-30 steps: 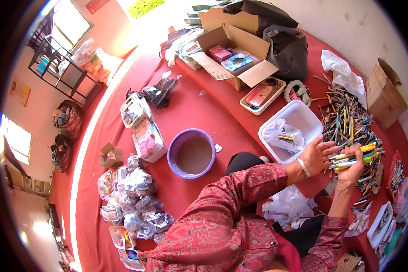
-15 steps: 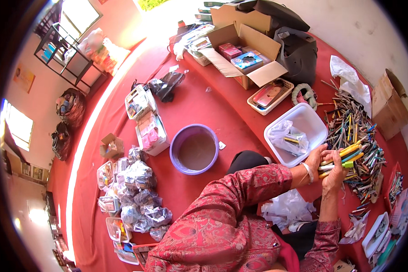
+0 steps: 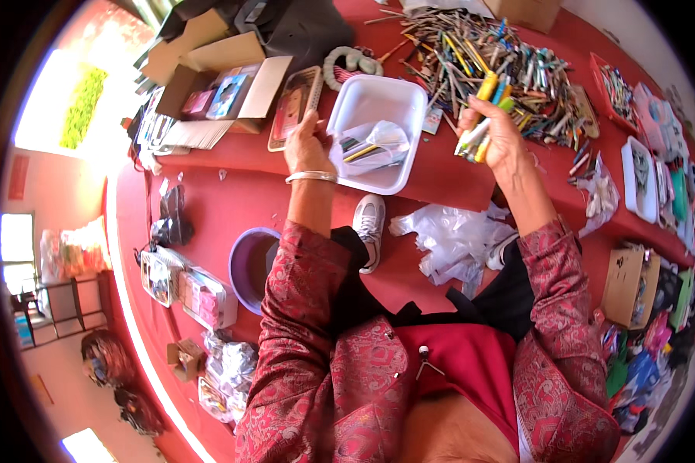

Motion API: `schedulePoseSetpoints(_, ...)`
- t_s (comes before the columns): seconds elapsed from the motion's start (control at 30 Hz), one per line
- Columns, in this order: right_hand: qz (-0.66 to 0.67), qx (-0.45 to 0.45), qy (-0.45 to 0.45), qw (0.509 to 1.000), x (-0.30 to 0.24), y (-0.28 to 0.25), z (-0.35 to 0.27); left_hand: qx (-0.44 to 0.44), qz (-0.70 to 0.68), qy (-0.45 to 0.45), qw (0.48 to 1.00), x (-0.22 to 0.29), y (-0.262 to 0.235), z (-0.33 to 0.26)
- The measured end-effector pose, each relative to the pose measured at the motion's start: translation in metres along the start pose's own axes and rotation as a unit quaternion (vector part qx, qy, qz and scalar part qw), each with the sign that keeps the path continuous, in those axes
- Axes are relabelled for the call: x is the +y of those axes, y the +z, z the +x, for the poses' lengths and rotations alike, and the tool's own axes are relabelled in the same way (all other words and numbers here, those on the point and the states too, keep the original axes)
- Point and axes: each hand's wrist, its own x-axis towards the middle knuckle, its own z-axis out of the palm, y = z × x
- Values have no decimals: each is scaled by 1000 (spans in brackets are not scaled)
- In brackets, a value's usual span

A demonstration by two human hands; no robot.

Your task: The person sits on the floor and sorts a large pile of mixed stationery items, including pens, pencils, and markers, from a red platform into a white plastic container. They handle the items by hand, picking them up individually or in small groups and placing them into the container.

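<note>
The right hand (image 3: 493, 133) is found closed around a bundle of pens (image 3: 487, 86), whose ends project above and below the fingers. The left hand (image 3: 309, 145) is partly curled at the left rim of a white tub (image 3: 409, 174); whether the rim is actually gripped cannot be told from this view.

Risk is judged to lie chiefly in the bundle: pens of uneven thickness are held by one hand only, and some could be slipped loose if the grasp were relaxed. Any pen so dropped could be lost among the pile of pens (image 3: 534, 81) just beyond. The tub could also be tilted, should its left side be pulled alone.

The bundle is located within the right hand, to the right of the tub and apart from it. Inside the tub, a clear plastic bag (image 3: 386, 137) (slender items are visible within it) is noted, near the left hand.
</note>
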Motion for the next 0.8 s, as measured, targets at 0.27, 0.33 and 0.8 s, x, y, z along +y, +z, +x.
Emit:
schedulePoseSetpoints(0.27, -128, -66, 30, 989, 18, 28, -34, 169, 646, 365, 649, -47, -17, 27)
schedulePoseSetpoints(0.33, -182, -86, 23, 979, 20, 27, -38, 128, 714, 310, 615, -47, -16, 28)
schedulePoseSetpoints(0.8, -90, -154, -9, 984, 71, 39, -6, -140, 281, -194, 929, -11, -62, 67)
